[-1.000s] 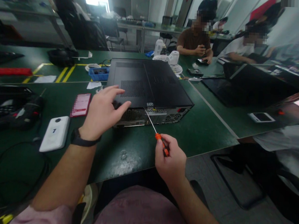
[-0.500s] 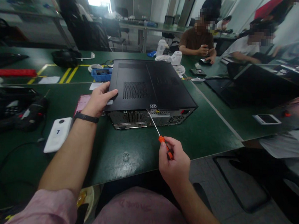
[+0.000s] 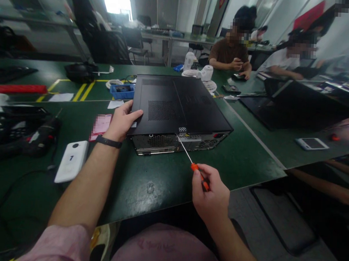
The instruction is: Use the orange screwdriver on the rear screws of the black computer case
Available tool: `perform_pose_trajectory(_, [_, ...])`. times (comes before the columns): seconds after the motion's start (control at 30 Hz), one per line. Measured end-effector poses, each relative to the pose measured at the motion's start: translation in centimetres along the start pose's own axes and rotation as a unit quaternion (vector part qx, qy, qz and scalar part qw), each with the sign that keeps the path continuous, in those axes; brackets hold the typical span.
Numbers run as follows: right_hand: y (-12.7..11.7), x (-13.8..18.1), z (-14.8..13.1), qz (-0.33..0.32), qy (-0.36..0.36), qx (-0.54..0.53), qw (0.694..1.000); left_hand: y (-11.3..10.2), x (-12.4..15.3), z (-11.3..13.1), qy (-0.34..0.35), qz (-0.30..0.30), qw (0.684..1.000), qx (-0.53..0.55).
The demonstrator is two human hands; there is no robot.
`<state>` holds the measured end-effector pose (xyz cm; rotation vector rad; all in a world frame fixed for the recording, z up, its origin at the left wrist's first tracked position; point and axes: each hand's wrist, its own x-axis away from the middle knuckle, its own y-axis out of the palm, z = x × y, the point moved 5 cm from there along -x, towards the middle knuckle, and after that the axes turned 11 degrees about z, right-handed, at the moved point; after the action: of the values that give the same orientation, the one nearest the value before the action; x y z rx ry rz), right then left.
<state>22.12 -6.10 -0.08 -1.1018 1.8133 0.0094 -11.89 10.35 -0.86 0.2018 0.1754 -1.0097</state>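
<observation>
A black desktop computer case [image 3: 178, 105] lies flat on the green table [image 3: 166, 177], its rear panel facing me. My left hand [image 3: 122, 120] grips the case's near left corner, thumb on the top panel. My right hand [image 3: 210, 191] is closed on an orange-handled screwdriver [image 3: 200, 174]. The screwdriver's thin shaft reaches up to the top edge of the rear panel, near a small label.
Left of the case lie a pink card [image 3: 101, 125], a white device marked 7 [image 3: 72, 161] and a black power tool [image 3: 42, 136]. A blue parts tray [image 3: 124, 91] and white fan [image 3: 205, 73] sit behind. Other people sit across at right. A phone [image 3: 311, 143] lies on the right.
My left hand moved from above the case's near edge to grip its left corner. The screwdriver tip stays at the rear panel. The view shifted slightly.
</observation>
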Motion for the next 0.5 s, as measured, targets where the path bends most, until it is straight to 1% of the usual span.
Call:
perform_pose_trajectory(0.23, [-0.1, -0.2, -0.3, 0.003, -0.007, 0.004, 1.000, 0.5, 0.1, -0.2, -0.001, 0.010, 1.000, 0.009])
perform_pose_trajectory(0.37, [-0.5, -0.6, 0.2, 0.018, -0.002, 0.018, 1.000, 2.2, 0.1, -0.4, -0.006, 0.004, 1.000, 0.014])
perform_pose_trajectory(0.5, [-0.6, -1.2, 1.5, 0.029, 0.012, 0.028, 0.999, 4.2, -0.2, -0.6, -0.013, -0.022, 0.999, 0.026])
